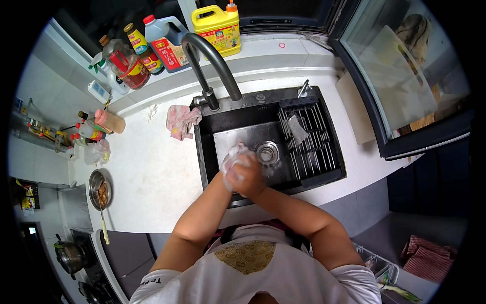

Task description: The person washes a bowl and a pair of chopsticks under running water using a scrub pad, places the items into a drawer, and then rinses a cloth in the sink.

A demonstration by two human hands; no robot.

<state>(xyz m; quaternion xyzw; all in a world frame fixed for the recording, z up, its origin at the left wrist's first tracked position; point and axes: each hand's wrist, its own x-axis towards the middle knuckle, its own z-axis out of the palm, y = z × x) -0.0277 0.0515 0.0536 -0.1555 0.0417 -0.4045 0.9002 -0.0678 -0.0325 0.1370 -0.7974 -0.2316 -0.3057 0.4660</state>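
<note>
Both my hands are pressed together over the basin of the dark sink (pixel 201 152), close to its drain (pixel 267 153). White lather or a wet, pale pinkish cloth (pixel 238 151) covers the fingers; which of these it is, I cannot make out. My right hand (pixel 252 178) lies curled over the other and hides much of it. Beneath the white stuff, my left hand (pixel 229 178) shows only in part, with its fingers bent and slightly blurred. Above the basin curves the grey faucet (pixel 215 55), and no running water shows from its spout.
A black drying rack (pixel 314 137) spans the sink's right side. Left of the faucet lies a pink cloth (pixel 182 121). Bottles and a yellow jug (pixel 218 33) line the back ledge. A metal bowl (pixel 94 190) stands at the counter's left edge. An open window (pixel 385 101) juts in at right.
</note>
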